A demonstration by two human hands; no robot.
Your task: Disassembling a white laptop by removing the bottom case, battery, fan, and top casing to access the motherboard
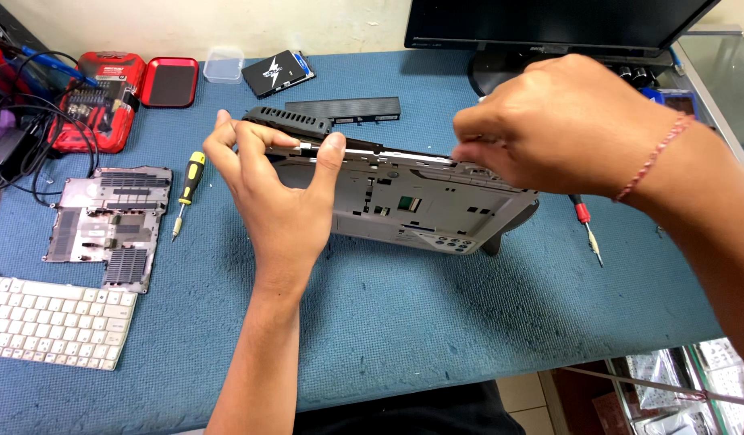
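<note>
A grey laptop body (420, 205) with its keyboard removed stands tilted on the blue mat (436, 322), its inner deck facing me. My left hand (267, 181) grips its upper left edge, thumb on the near side and fingers over the top. My right hand (557, 125) pinches the upper right edge of the same body, fingers closed along the seam. A thread bracelet circles the right wrist.
A yellow-and-black screwdriver (187, 189) lies left of the laptop, a red-handled one (586, 225) to the right. A grey bottom cover (106, 221) and white keyboard (54, 318) sit at the left. A red bit case (102, 97), battery (344, 109), drive (277, 72) and monitor (541, 24) stand behind.
</note>
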